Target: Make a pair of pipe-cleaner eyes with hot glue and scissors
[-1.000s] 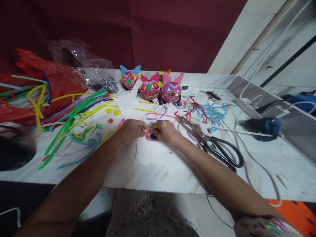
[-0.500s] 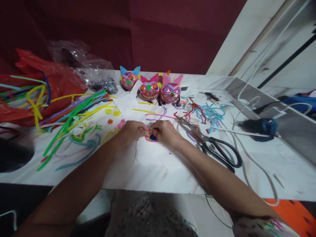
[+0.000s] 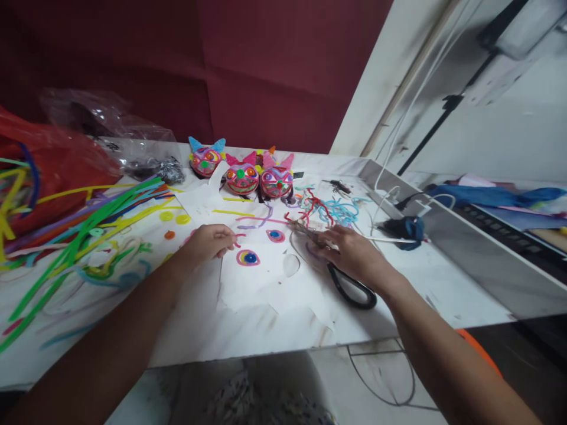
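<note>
The left hand (image 3: 208, 243) pinches one end of a short pinkish-red strip (image 3: 240, 237) between its fingertips, the free end poking out just beyond the near eye piece (image 3: 248, 258). That eye piece, blue-centred with yellow and pink rings, lies flat on the white paper (image 3: 261, 292), near the left hand's fingertips but apart from them. The right hand (image 3: 349, 251) is well to the right of the near eye piece, its fingers curled over the middle of the scissors (image 3: 305, 229); the blades point back toward the left and a black handle loop shows below the palm.

The far eye piece (image 3: 275, 236) sits beyond the near eye piece and a little to its right, between the two hands and touching neither. A white oval (image 3: 291, 265) lies to the near eye piece's right. Well beyond it, cat-faced balls (image 3: 241, 177) stand at the back of the bench (image 3: 204, 336), and green stems (image 3: 84, 236) are heaped off to its left.
</note>
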`<act>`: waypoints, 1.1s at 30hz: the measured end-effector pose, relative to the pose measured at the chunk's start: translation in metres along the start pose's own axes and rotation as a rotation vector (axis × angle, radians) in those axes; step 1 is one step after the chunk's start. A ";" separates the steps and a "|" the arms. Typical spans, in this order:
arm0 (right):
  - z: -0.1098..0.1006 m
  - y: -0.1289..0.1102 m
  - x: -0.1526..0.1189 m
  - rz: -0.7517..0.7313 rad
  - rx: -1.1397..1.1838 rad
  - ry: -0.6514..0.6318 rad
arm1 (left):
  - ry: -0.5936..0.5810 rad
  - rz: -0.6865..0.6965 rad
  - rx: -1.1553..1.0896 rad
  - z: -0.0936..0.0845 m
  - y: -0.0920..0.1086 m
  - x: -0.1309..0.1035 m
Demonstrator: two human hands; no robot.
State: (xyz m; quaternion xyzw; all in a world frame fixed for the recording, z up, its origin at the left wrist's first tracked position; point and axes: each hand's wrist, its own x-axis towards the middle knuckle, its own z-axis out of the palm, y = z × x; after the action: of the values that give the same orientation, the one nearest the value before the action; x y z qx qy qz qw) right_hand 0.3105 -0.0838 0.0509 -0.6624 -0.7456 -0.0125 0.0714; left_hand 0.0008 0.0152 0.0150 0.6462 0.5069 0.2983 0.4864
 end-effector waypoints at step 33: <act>0.011 0.135 -0.114 0.553 0.299 0.331 | 0.010 0.035 0.004 0.006 -0.006 0.006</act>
State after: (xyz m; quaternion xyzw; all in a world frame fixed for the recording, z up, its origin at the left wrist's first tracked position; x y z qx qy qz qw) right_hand 0.4559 -0.1785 0.0156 -0.8105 -0.5099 0.0096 0.2883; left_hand 0.0055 0.0193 0.0066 0.6544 0.4985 0.3089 0.4772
